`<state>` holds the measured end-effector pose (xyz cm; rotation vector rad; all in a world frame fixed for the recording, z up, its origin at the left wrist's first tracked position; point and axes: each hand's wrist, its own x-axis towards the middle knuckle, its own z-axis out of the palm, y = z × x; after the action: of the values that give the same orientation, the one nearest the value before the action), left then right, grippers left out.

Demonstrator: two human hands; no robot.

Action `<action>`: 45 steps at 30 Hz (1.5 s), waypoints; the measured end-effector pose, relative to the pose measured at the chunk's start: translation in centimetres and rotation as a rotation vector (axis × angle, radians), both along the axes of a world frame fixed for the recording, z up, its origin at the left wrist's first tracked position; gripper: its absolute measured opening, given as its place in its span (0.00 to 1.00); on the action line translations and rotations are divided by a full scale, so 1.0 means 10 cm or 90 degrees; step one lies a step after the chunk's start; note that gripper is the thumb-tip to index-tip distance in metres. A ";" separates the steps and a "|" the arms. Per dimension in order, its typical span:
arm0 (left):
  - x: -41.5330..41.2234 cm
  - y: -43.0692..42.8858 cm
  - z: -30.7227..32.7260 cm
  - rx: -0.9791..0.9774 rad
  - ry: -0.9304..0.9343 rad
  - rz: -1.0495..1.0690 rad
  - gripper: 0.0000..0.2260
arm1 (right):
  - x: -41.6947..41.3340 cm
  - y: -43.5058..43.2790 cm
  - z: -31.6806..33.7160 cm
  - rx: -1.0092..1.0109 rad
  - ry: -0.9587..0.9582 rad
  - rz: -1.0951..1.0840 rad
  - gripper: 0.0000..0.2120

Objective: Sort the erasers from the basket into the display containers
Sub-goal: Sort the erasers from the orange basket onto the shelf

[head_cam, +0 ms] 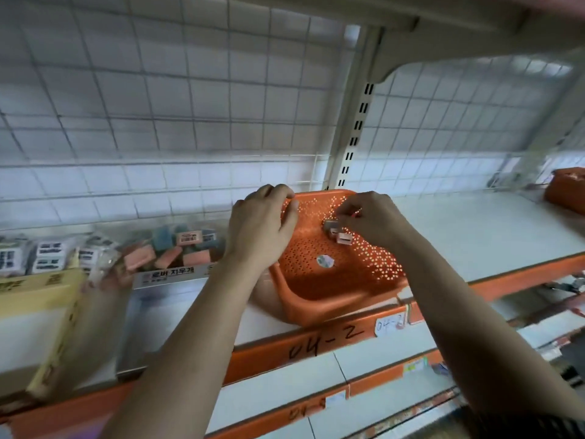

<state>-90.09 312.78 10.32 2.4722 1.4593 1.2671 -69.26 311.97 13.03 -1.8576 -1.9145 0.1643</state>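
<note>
An orange perforated basket sits tilted on the white shelf, its open side facing me. My left hand grips the basket's upper left rim, fingers curled over the edge. My right hand reaches inside and pinches a small eraser at the top of a little cluster; a pink eraser lies just below it. Left of the basket, a clear display container holds several pink and blue erasers behind a printed label strip.
Further left stand packs of wrapped white erasers and a yellow box. A second orange basket sits at the far right of the shelf. A wire grid backs the shelf; an upper shelf overhangs. Lower shelves lie below.
</note>
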 end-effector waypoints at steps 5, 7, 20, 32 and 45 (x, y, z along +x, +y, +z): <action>0.12 0.12 -0.05 -0.038 -0.026 0.000 0.10 | 0.13 0.34 -0.17 -0.132 -0.235 0.066 0.10; 0.13 0.14 -0.08 -0.049 -0.042 -0.007 0.10 | 0.13 0.43 -0.22 -0.168 -0.324 0.088 0.13; 0.03 0.29 -0.04 -0.212 0.077 -0.121 0.06 | 0.21 0.54 -0.26 -0.114 -0.204 0.048 0.11; 0.36 0.46 0.05 -0.398 0.574 -0.036 0.15 | 0.30 -0.06 -0.31 -0.011 0.165 -0.041 0.09; 0.29 0.42 -0.01 -0.269 0.367 -0.102 0.07 | 0.26 -0.17 -0.25 0.006 0.247 -0.033 0.13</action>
<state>-87.19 316.97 10.27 2.6720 1.3778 0.1771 -66.63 310.26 10.57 -1.7173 -1.5965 0.4611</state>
